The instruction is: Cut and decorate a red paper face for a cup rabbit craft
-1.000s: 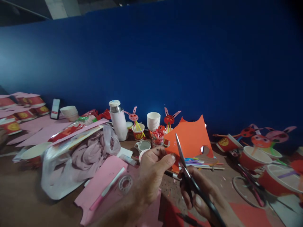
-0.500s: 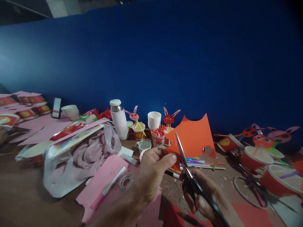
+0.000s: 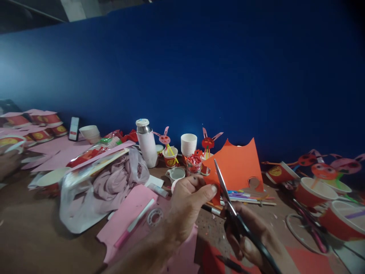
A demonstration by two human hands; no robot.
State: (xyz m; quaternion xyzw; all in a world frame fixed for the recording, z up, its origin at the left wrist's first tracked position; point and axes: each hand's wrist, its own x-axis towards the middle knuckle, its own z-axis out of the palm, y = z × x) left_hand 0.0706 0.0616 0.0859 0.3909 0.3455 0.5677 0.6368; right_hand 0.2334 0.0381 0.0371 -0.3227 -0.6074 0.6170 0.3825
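One orange sheet (image 3: 239,161): held raised above the table (image 3: 31,243), ahead of the hands and mostly to the right of the left one; its top edge is cut into curves with pointed corners, and a rounded hole is seen near its lower right corner.
Left hand (image 3: 186,207): closed narrowly; the sheet's lower left part is pinched between thumb and fingers.
Right hand (image 3: 246,230): curled around the handles of the scissors (image 3: 232,209), just below the sheet.
Scissors' blade: pointed upward, with its tip seen in front of the sheet, close to the left thumb; whether the paper is touched cannot be told.
Beneath the sheet: thin coloured sticks (image 3: 242,199) are laid on the table.
Under the left forearm: pink paper (image 3: 134,199) is spread, with a pink-and-white marker (image 3: 134,223) and a tape roll (image 3: 154,217) placed on it.
Behind the left hand: a glass of red scraps (image 3: 194,164), a stack of white cups (image 3: 188,144) and a white flask (image 3: 147,148) are lined up near the blue wall (image 3: 199,68).
Right side: red paper cups (image 3: 313,195) are grouped, well apart from the left hand.
Far left edge: another person's hand (image 3: 8,163) is partly shown, blurred.
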